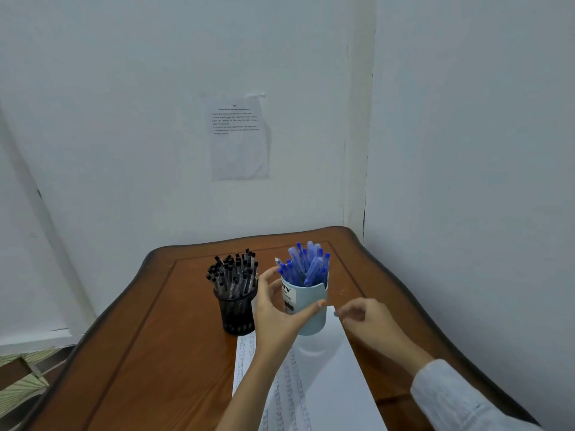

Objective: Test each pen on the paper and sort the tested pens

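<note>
A light blue cup full of blue pens stands on the far end of the white paper. My left hand grips the cup from its left side, thumb across the front. My right hand hovers just right of the cup with loosely curled fingers and holds nothing. Left of the cup stands a black mesh holder packed with black-capped pens. The paper carries rows of scribbled test marks.
The wooden table sits in a corner, with white walls close behind and to the right. A printed sheet is taped to the back wall. A striped surface lies beyond the table's left edge.
</note>
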Motion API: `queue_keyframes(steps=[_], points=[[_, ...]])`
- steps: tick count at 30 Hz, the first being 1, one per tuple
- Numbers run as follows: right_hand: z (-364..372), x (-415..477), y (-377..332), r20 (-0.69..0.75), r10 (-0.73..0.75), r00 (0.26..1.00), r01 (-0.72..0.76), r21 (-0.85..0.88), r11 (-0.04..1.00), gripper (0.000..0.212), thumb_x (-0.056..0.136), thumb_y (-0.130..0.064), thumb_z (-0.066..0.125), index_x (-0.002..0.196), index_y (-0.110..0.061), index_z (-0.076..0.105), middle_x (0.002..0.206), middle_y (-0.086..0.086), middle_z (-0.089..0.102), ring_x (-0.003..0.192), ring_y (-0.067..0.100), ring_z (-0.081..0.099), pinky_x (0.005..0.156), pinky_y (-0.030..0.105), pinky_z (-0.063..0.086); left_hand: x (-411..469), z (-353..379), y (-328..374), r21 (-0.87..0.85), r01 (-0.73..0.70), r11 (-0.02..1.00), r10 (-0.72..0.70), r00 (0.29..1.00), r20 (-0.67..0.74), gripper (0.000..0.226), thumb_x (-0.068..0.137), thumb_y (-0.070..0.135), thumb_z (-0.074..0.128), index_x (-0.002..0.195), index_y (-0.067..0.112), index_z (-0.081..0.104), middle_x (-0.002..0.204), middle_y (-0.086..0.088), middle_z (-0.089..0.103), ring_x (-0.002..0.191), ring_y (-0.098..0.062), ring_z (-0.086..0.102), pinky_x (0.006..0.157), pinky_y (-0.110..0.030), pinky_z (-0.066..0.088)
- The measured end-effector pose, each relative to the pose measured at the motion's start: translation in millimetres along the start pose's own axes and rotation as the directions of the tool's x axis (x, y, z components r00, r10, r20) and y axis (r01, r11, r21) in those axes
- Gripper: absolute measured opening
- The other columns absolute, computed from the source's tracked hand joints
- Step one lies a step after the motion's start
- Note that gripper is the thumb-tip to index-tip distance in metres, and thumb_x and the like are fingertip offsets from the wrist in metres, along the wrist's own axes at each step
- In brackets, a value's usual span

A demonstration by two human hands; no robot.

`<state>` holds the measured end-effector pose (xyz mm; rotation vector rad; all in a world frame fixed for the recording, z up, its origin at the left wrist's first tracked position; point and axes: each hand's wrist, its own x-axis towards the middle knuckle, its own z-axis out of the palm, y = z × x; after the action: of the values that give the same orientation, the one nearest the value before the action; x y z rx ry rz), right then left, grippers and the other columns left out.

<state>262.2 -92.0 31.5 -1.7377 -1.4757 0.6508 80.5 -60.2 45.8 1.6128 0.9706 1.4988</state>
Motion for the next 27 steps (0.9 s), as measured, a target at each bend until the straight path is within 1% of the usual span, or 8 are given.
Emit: queue_keyframes(steps=[3, 6, 9, 13, 15, 22, 24, 27], points=[[12.5, -6.3, 21.2, 0.062, -0.089, 0.994, 0.101, -0.222, 0.97, 0.016, 0.083, -0.036, 0.07, 0.096, -0.036, 0.061, 0.111, -0.016, 0.055, 0.104, 0.006, 0.053, 0.094, 0.024, 0.049, 8.4, 4.9, -6.5, 0.028, 0.008, 1.0, -0.008, 1.0, -0.011, 0.082, 0.054, 0.025, 0.094, 0.116, 0.043, 0.043, 0.118, 0.013, 0.059, 0.107, -0.003, 0.057, 0.075, -0.015, 0.052], [20.4, -13.1, 34.9, 0.056, -0.13, 0.99, 0.142, -0.351, 0.926, 0.029, 0.081, -0.053, 0.065, 0.107, -0.039, 0.058, 0.117, -0.023, 0.048, 0.107, 0.004, 0.046, 0.095, 0.015, 0.038, 19.2, 12.3, -16.6, 0.027, 0.036, 0.999, -0.036, 0.999, 0.002, 0.084, 0.054, 0.024, 0.094, 0.117, 0.044, 0.041, 0.121, 0.012, 0.058, 0.11, -0.006, 0.056, 0.081, -0.023, 0.054], [27.9, -17.2, 45.7, 0.016, -0.201, 0.98, 0.193, -0.354, 0.915, 0.034, 0.083, -0.057, 0.059, 0.111, -0.038, 0.059, 0.122, -0.024, 0.048, 0.107, 0.002, 0.045, 0.088, 0.007, 0.029, 26.4, 23.9, -25.3, 0.03, 0.071, 0.997, -0.072, 0.997, 0.015, 0.085, 0.054, 0.022, 0.094, 0.117, 0.044, 0.041, 0.119, 0.014, 0.059, 0.108, -0.002, 0.057, 0.083, -0.026, 0.054], [32.7, -17.0, 51.9, -0.01, -0.266, 0.964, 0.241, -0.392, 0.888, 0.039, 0.086, -0.058, 0.053, 0.118, -0.037, 0.059, 0.125, -0.026, 0.045, 0.107, -0.001, 0.041, 0.092, 0.007, 0.026, 31.7, 45.1, -35.0, 0.013, 0.103, 0.995, -0.103, 0.994, 0.024, 0.085, 0.056, 0.014, 0.093, 0.119, 0.036, 0.042, 0.114, 0.021, 0.056, 0.098, 0.017, 0.052, 0.074, -0.009, 0.048], [33.5, -15.4, 53.7, -0.022, -0.281, 0.959, 0.252, -0.384, 0.888, 0.042, 0.084, -0.06, 0.052, 0.118, -0.036, 0.059, 0.125, -0.024, 0.048, 0.106, -0.002, 0.042, 0.095, 0.008, 0.026, 33.4, 53.8, -39.4, 0.009, 0.121, 0.993, -0.121, 0.992, 0.031, 0.085, 0.056, 0.012, 0.092, 0.121, 0.032, 0.042, 0.112, 0.023, 0.055, 0.096, 0.02, 0.051, 0.072, -0.006, 0.047], [37.7, -12.1, 58.7, -0.059, -0.341, 0.938, 0.295, -0.377, 0.878, 0.043, 0.081, -0.06, 0.048, 0.111, -0.033, 0.065, 0.119, -0.019, 0.056, 0.101, -0.002, 0.046, 0.096, 0.015, 0.027, 39.9, 64.1, -51.5, 0.01, 0.151, 0.988, -0.151, 0.988, 0.035, 0.086, 0.058, 0.013, 0.091, 0.125, 0.03, 0.039, 0.11, 0.026, 0.052, 0.094, 0.021, 0.051, 0.069, -0.003, 0.045], [37.3, -11.5, 59.1, -0.067, -0.354, 0.933, 0.301, -0.39, 0.87, 0.046, 0.08, -0.061, 0.044, 0.108, -0.032, 0.066, 0.115, -0.018, 0.057, 0.1, -0.002, 0.047, 0.095, 0.018, 0.032, 41.8, 63.2, -54.9, 0.02, 0.16, 0.987, -0.161, 0.986, 0.04, 0.088, 0.059, 0.014, 0.091, 0.125, 0.033, 0.037, 0.111, 0.025, 0.052, 0.096, 0.016, 0.052, 0.07, -0.004, 0.046], [38.2, -11.4, 59.1, -0.062, -0.348, 0.936, 0.296, -0.397, 0.869, 0.049, 0.079, -0.062, 0.041, 0.108, -0.031, 0.066, 0.114, -0.018, 0.058, 0.1, -0.002, 0.047, 0.092, 0.015, 0.027, 43.0, 59.9, -56.1, 0.037, 0.174, 0.984, -0.177, 0.981, 0.086, 0.093, 0.06, 0.016, 0.091, 0.13, 0.034, 0.032, 0.118, 0.016, 0.053, 0.106, 0.002, 0.054, 0.073, -0.008, 0.049]])
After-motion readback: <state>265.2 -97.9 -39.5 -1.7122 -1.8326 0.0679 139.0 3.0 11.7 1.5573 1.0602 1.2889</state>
